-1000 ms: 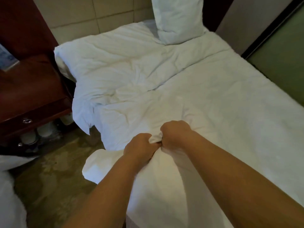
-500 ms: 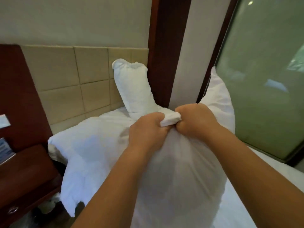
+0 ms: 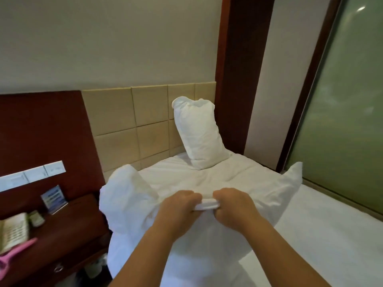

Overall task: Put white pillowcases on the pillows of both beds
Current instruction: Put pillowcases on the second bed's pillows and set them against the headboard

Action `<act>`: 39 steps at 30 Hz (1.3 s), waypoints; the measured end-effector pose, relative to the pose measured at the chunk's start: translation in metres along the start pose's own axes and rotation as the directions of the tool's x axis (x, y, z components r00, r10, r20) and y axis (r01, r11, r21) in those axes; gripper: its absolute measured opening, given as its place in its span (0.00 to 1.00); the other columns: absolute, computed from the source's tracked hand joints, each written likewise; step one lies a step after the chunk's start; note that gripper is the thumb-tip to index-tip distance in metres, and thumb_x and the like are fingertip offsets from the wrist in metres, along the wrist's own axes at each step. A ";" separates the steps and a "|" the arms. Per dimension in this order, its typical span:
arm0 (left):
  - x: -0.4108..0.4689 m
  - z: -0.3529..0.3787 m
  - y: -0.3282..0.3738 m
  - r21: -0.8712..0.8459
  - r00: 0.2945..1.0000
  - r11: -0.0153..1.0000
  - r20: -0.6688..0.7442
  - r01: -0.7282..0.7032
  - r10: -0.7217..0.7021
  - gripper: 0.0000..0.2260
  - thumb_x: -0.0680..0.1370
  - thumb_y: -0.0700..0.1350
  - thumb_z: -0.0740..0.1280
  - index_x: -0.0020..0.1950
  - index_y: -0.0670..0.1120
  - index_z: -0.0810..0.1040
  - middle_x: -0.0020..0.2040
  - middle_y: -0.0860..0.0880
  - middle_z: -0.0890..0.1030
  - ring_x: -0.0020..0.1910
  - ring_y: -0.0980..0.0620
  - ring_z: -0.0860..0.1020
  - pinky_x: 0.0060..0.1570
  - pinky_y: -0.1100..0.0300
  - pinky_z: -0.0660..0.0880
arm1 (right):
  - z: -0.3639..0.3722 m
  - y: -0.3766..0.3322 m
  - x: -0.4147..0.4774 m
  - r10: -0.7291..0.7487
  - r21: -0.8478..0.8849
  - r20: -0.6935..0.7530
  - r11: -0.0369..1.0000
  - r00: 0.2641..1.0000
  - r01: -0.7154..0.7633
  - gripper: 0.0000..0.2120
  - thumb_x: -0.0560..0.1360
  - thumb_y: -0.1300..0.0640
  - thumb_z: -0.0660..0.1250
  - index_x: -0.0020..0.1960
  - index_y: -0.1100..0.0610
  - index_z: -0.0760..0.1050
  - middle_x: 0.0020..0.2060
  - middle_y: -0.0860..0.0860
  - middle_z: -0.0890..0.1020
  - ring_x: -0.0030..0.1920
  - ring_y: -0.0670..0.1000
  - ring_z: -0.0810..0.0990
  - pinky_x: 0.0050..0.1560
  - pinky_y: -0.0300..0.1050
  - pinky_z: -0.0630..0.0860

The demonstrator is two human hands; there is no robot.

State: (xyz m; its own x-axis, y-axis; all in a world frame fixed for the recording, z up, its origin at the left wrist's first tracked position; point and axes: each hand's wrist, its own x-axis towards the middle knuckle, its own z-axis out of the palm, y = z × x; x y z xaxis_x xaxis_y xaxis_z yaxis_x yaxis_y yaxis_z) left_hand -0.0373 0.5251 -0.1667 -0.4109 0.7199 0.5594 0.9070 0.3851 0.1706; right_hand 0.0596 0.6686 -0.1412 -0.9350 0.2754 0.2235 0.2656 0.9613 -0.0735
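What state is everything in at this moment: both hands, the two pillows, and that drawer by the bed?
left hand: grips the bunched pillowcase edge.
right hand: grips the same edge.
held pillow: inside its white case, held up over the bed.
second pillow: upright, leaning against the headboard.
drawer: shut.
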 end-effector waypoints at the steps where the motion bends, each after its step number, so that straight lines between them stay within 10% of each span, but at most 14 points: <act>1: -0.003 0.010 -0.006 -0.010 1.000 1.000 0.019 0.024 -0.024 0.10 0.69 0.55 0.67 0.33 0.51 0.75 0.30 0.52 0.77 0.30 0.49 0.77 0.25 0.63 0.67 | 0.013 0.002 0.004 0.004 0.028 0.015 1.000 1.000 -0.004 0.09 0.71 0.54 0.63 0.49 0.54 0.77 0.49 0.53 0.82 0.52 0.58 0.78 0.49 0.48 0.73; 7: 0.028 0.030 -0.026 0.093 0.993 0.989 0.030 0.115 -0.118 0.14 0.73 0.58 0.66 0.41 0.48 0.72 0.40 0.50 0.76 0.41 0.48 0.75 0.33 0.57 0.66 | 0.047 0.028 0.048 -0.056 0.028 -0.191 0.998 0.980 0.062 0.10 0.59 0.50 0.59 0.35 0.54 0.71 0.32 0.52 0.76 0.33 0.57 0.76 0.30 0.46 0.71; 19: 0.105 0.059 -0.074 0.405 0.844 0.833 0.220 0.378 -0.490 0.19 0.77 0.66 0.55 0.49 0.52 0.76 0.51 0.51 0.80 0.51 0.48 0.78 0.48 0.54 0.71 | 0.056 0.101 0.144 -0.046 -0.076 -0.004 0.996 0.999 0.045 0.35 0.66 0.27 0.49 0.58 0.50 0.74 0.58 0.49 0.78 0.63 0.52 0.72 0.71 0.59 0.55; 26: 0.122 0.062 -0.116 0.454 0.773 0.787 0.278 0.417 -0.570 0.20 0.78 0.64 0.55 0.52 0.51 0.77 0.55 0.49 0.80 0.54 0.47 0.77 0.51 0.53 0.73 | 0.064 0.087 0.199 -0.174 -0.033 0.071 0.984 0.982 0.176 0.27 0.74 0.32 0.55 0.50 0.53 0.78 0.50 0.52 0.83 0.52 0.55 0.79 0.48 0.48 0.69; 39: 0.123 0.083 -0.200 0.322 0.719 0.823 0.403 0.467 -0.566 0.14 0.79 0.58 0.57 0.49 0.50 0.76 0.51 0.50 0.81 0.52 0.46 0.78 0.43 0.56 0.69 | 0.106 0.021 0.273 -0.012 -0.156 0.252 0.986 0.968 0.053 0.26 0.73 0.31 0.56 0.56 0.49 0.79 0.54 0.52 0.82 0.56 0.55 0.79 0.53 0.48 0.69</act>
State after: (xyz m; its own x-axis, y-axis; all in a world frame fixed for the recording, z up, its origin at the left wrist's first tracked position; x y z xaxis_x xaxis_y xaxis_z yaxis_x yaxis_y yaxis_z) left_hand -0.2771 0.5844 -0.2001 -0.8459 0.5329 -0.0214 0.5252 0.8394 0.1402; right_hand -0.2152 0.7627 -0.1848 -0.9672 0.2525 -0.0278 0.2491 0.9642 0.0915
